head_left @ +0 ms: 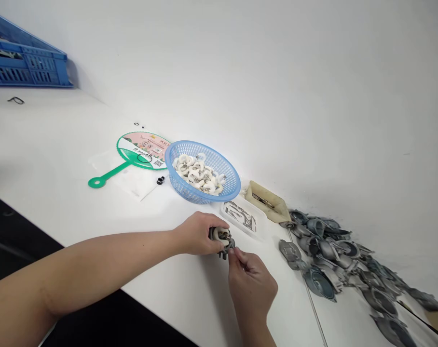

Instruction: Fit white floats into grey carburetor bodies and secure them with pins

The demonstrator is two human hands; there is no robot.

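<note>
A blue plastic crate [27,67] sits far left; a blue mesh basket [204,143] holds white ring-shaped parts; a clear tray [222,209] holds thin metal pins. The left hand [197,233] grips a grey metal fitting [222,238], which the right hand [251,284] pinches at its edge.

The bare left arm [85,272] reaches far across from the left side. The left hand [196,234] curls over, and its fingers [219,225] bend down to hold on. The right hand [251,285] comes up from below, very close to the left hand, with its fingers [239,257] pinched tight together. The right wrist [257,324] bends a little.
</note>
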